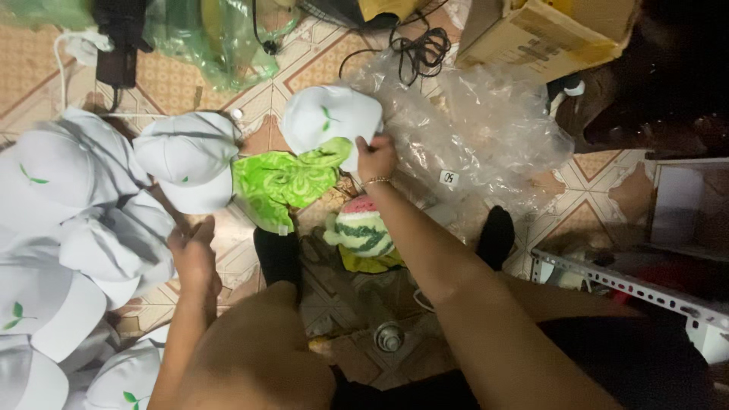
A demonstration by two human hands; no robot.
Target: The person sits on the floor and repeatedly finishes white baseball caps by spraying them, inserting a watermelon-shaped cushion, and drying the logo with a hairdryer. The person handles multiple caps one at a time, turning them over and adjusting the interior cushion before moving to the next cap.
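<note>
Above green cloth (285, 182), right hand (377, 158) apparently grips white cap (328, 119).

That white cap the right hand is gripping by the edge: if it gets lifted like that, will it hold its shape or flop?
The white cap looks domed and smooth, so it probably keeps its shape. The right hand pinches only its edge, which suggests it is light. Resting on crinkled clear plastic bags, it may slide easily if pushed.

Caps (68, 228) piled left, plastic sheeting (486, 129) right, cloth (285, 182) between

Dim patterned tile floor (190, 87), metal shelf frame (630, 285).
</note>
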